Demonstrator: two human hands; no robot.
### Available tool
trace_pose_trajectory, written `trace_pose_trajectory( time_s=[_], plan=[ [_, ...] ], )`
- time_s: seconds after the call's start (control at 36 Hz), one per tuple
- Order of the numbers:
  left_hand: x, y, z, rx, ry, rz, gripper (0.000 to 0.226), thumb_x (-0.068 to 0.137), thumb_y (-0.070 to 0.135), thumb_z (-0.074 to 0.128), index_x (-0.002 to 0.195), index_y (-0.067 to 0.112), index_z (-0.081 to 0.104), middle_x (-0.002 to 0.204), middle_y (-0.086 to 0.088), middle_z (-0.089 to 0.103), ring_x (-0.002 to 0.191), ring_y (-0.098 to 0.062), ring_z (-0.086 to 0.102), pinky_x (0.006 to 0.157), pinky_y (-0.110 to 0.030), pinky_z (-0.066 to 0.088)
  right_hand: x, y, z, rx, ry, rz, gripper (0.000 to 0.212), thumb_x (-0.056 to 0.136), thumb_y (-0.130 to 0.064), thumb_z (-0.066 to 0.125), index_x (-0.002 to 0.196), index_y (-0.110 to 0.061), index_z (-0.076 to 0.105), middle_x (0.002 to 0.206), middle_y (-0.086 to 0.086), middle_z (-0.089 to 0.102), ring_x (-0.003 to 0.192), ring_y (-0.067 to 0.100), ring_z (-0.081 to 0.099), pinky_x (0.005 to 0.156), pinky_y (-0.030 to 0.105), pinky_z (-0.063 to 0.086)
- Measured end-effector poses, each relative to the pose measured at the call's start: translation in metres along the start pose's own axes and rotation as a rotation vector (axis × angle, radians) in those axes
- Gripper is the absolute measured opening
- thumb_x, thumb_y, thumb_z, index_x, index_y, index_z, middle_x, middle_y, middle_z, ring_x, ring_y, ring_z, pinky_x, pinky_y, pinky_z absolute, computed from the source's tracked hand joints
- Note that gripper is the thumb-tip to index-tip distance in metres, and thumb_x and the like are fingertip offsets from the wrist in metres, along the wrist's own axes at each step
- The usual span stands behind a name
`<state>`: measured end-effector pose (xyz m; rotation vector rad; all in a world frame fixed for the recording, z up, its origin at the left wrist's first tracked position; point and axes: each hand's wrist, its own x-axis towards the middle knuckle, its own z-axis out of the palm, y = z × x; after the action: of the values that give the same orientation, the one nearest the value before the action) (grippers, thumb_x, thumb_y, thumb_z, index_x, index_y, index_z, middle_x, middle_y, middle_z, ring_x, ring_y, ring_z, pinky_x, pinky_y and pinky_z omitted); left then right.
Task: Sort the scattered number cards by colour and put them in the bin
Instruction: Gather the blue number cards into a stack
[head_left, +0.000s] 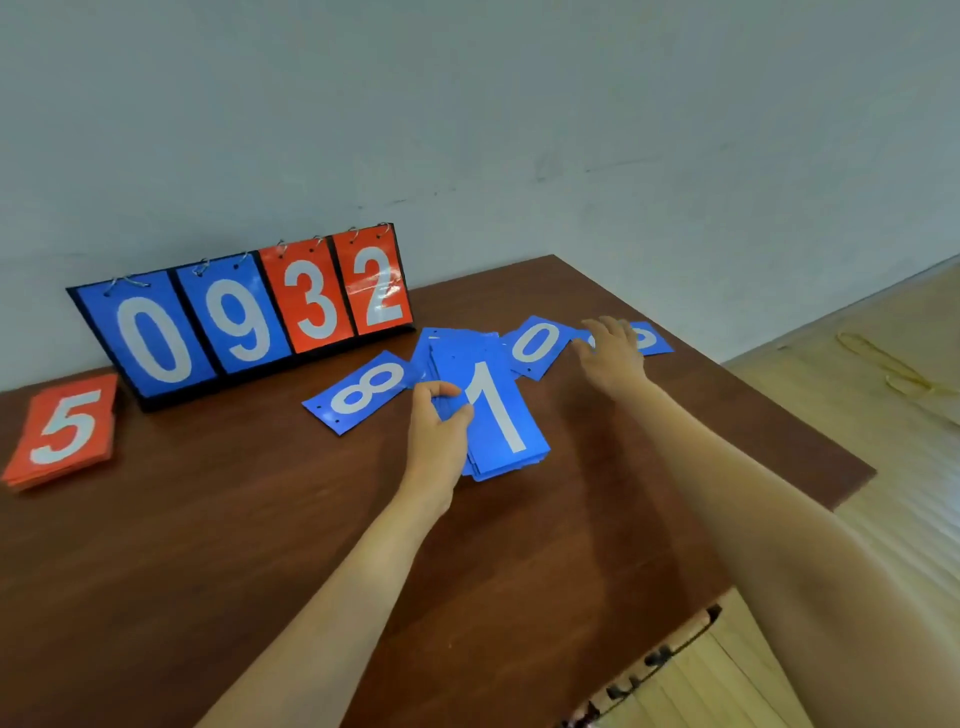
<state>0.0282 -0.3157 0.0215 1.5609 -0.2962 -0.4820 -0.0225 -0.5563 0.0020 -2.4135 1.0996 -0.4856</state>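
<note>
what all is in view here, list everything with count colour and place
scoreboard: one, blue 0 and 9, red 3 and 2, table's back
red stack: one, red, 5 on top, table's left
blue stack: one, blue, 1 on top, table's middle
8 card: one, blue, left of blue stack
0 card: one, blue, behind blue stack
half-hidden card: one, blue, far right
table: one, brown
left hand: grips blue stack
right hand: fingers spread over half-hidden card

The stack of blue plastic number cards (498, 415) lies on the brown wooden table (260, 545). Round it: loose blue 8 card (363, 392) just beside at ten o'clock, loose blue 0 card (537, 345) at one, black flip scoreboard (244, 317) at eleven, stack of red plastic number cards (65, 431) well apart at nine.
</note>
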Motion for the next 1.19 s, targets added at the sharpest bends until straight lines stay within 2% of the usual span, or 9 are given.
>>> trace_pose_trajectory(
  time_s=[0.08, 0.22, 0.39, 0.58, 0.72, 0.83, 0.97, 1.06, 1.19],
  plan=[
    [0.019, -0.004, 0.010, 0.019, -0.004, -0.005, 0.021, 0.093, 0.008, 0.054, 0.089, 0.028, 0.047, 0.102, 0.011, 0.049, 0.085, -0.012, 0.059, 0.082, -0.046, 0.053, 0.032, 0.017, 0.000, -0.114, -0.053, -0.004, 0.047, 0.101, -0.034, 0.033, 0.146, -0.021, 0.031, 0.158, 0.002, 0.015, 0.146, 0.026, -0.001, 0.117, 0.051, 0.010],
    [0.029, -0.011, 0.020, -0.004, -0.032, -0.005, 0.015, 0.094, 0.008, 0.053, 0.095, 0.022, 0.047, 0.098, 0.012, 0.048, 0.082, -0.008, 0.058, 0.080, -0.041, 0.052, 0.059, 0.045, 0.002, -0.214, -0.189, 0.077, 0.050, 0.102, -0.035, 0.025, 0.151, -0.026, 0.017, 0.160, -0.003, 0.004, 0.146, 0.026, -0.010, 0.115, 0.054, 0.003],
    [0.025, -0.015, 0.022, 0.025, -0.045, -0.013, 0.019, 0.094, 0.010, 0.054, 0.090, 0.026, 0.047, 0.101, 0.012, 0.049, 0.088, -0.009, 0.059, 0.072, -0.036, 0.052, 0.048, 0.056, 0.001, -0.275, -0.280, 0.118, 0.052, 0.101, -0.042, 0.020, 0.151, -0.029, 0.013, 0.160, -0.004, 0.004, 0.146, 0.027, -0.004, 0.114, 0.057, 0.000],
    [-0.009, -0.009, 0.006, 0.059, -0.023, -0.035, 0.014, 0.094, 0.009, 0.053, 0.101, 0.021, 0.049, 0.099, 0.012, 0.049, 0.085, -0.011, 0.059, 0.068, -0.033, 0.049, -0.009, 0.038, -0.001, -0.308, -0.194, 0.139, 0.059, 0.096, -0.050, 0.030, 0.142, -0.013, 0.030, 0.154, 0.011, 0.015, 0.146, 0.028, -0.006, 0.112, 0.061, -0.001],
    [-0.052, -0.014, -0.019, 0.069, -0.012, -0.043, 0.014, 0.094, 0.008, 0.052, 0.101, 0.020, 0.048, 0.100, 0.011, 0.049, 0.084, -0.010, 0.058, 0.063, -0.031, 0.050, -0.069, 0.017, -0.005, -0.193, -0.267, 0.090, 0.068, 0.092, -0.052, 0.044, 0.142, -0.010, 0.026, 0.151, 0.007, 0.024, 0.142, 0.026, 0.017, 0.115, 0.055, 0.009],
    [-0.089, -0.021, -0.047, 0.076, 0.005, -0.056, 0.016, 0.094, 0.007, 0.051, 0.096, 0.023, 0.048, 0.102, 0.005, 0.052, 0.083, -0.014, 0.059, 0.065, -0.033, 0.050, -0.131, -0.002, -0.003, -0.130, -0.222, 0.070, 0.070, 0.086, -0.058, 0.052, 0.138, -0.014, 0.035, 0.146, 0.003, 0.034, 0.137, 0.022, 0.028, 0.114, 0.047, 0.017],
    [-0.127, -0.032, -0.083, 0.041, 0.055, -0.081, 0.016, 0.094, 0.006, 0.051, 0.097, 0.021, 0.048, 0.100, 0.003, 0.053, 0.082, -0.016, 0.060, 0.074, -0.041, 0.052, -0.212, -0.036, 0.009, -0.247, -0.172, 0.026, 0.074, 0.089, -0.065, 0.038, 0.141, -0.013, 0.029, 0.146, 0.004, 0.029, 0.137, 0.024, 0.024, 0.112, 0.045, 0.020],
    [-0.145, -0.036, -0.101, 0.024, 0.084, -0.085, 0.015, 0.093, 0.005, 0.051, 0.100, 0.018, 0.049, 0.098, 0.002, 0.053, 0.080, -0.015, 0.060, 0.070, -0.039, 0.052, -0.247, -0.057, 0.015, -0.289, -0.171, 0.001, 0.072, 0.090, -0.066, 0.035, 0.139, -0.014, 0.031, 0.141, 0.005, 0.030, 0.132, 0.027, 0.026, 0.108, 0.045, 0.025],
    [-0.163, -0.035, -0.124, -0.013, 0.112, -0.080, 0.017, 0.094, 0.005, 0.051, 0.094, 0.021, 0.047, 0.098, 0.001, 0.053, 0.084, -0.019, 0.060, 0.075, -0.043, 0.051, -0.266, -0.086, 0.012, -0.291, -0.334, 0.022, 0.060, 0.097, -0.054, 0.031, 0.140, -0.012, 0.034, 0.146, 0.010, 0.026, 0.134, 0.031, 0.023, 0.108, 0.048, 0.024]
  ],
)
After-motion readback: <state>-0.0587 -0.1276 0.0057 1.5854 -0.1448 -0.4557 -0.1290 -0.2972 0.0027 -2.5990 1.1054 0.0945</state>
